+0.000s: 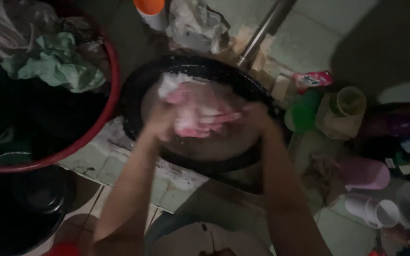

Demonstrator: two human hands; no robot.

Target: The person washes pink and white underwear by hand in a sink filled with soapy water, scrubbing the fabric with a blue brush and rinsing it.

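Cloth (200, 111), pink and white and sudsy, is bunched between the left hand (161, 122) and right hand (257, 118) above the black basin (134, 95), apparently mid-wash, with more laundry (53, 64) waiting in the red tub (112, 76) beyond the left hand.

I note red tub (112, 90) at left, holding crumpled green cloth (55, 64) atop dark laundry. Orange-capped white bottle (151, 12) at top edge, crumpled plastic bag (193, 23) beside it. At right: green bottle (304, 111), pink detergent packet (313, 79), lilac mug (364, 173) lying sideways. Metal pipe (264, 28) slants across tiles.
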